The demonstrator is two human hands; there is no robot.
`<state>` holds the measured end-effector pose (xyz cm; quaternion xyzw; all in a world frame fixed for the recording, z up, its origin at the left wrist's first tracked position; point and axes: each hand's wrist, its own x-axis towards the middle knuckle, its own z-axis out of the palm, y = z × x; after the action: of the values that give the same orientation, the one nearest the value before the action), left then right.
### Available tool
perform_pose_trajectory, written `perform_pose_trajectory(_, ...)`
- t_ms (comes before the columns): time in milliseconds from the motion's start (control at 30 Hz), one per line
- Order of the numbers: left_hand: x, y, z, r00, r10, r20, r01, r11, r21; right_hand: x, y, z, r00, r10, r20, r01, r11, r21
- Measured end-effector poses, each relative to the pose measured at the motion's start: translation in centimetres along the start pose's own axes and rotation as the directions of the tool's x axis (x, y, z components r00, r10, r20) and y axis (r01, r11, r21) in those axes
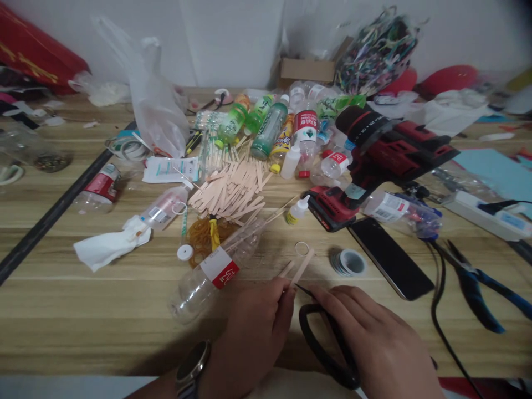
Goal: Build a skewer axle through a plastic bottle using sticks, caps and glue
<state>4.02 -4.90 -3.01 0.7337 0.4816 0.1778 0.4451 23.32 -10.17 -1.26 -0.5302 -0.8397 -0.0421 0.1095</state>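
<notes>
Between the thumb and fingers of my left hand (253, 327) are wooden craft sticks (302, 267), their far ends pointing away from me. My right hand (374, 338) is closed around black-handled scissors (306, 327). The scissors' tip comes up against the sticks beside my left fingertips; whether the blades are parted I cannot tell. Just beyond the sticks lies a thin white ring (301, 249). A roll of tape (349, 262) rests beyond my right hand. To the left of my left hand, a clear plastic bottle (187, 296) lies on its side.
A pile of craft sticks (233, 185) covers the middle of the table, with rubber bands (199, 241) in front. A red and black drill (374, 155) stands at right, near a phone (393, 257) and blue-handled pliers (474, 291). Several bottles crowd the back.
</notes>
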Motion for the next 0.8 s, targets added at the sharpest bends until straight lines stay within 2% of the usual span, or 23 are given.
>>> perform_pose_trajectory(133, 0.0, -0.1, -0.4, 0.999, 0.031, 0.018, -0.031, 0.999, -0.031, 0.2, 0.1, 0.0, 1.0, 0.003, -0.007, -0.003, 1.0, 0.0)
perform_pose_trajectory(233, 0.3, 0.1, -1.0, 0.996, 0.011, 0.088, 0.005, 0.985, -0.175, 0.7, 0.4, -0.2, 1.0, 0.011, 0.014, -0.011, 1.0, 0.021)
perform_pose_trajectory(300, 0.7, 0.3, -1.4, 0.984, -0.055, 0.171, 0.11, 0.938, -0.329, 1.1, 0.6, -0.4, 0.999, 0.03, 0.039, -0.032, 0.998, 0.046)
perform_pose_trajectory(367, 1.2, 0.5, -1.7, 0.952, -0.125, 0.28, 0.25, 0.845, -0.474, 1.6, 0.7, -0.7, 0.997, 0.055, 0.059, -0.059, 0.996, 0.071)
perform_pose_trajectory(467, 1.7, 0.8, -2.0, 0.906, -0.182, 0.383, 0.391, 0.706, -0.59, 2.3, 0.7, -1.1, 0.997, 0.061, 0.051, -0.065, 0.994, 0.086)
perform_pose_trajectory(600, 1.8, 0.9, -2.2, 0.891, -0.21, 0.402, 0.436, 0.641, -0.632, 2.7, 0.8, -1.3, 0.996, 0.076, 0.056, -0.08, 0.994, 0.071)
perform_pose_trajectory(800, 1.7, 0.9, -1.8, 0.899, -0.217, 0.38, 0.424, 0.646, -0.635, 2.5, 0.7, -1.3, 0.975, 0.165, 0.145, -0.189, 0.967, 0.168)
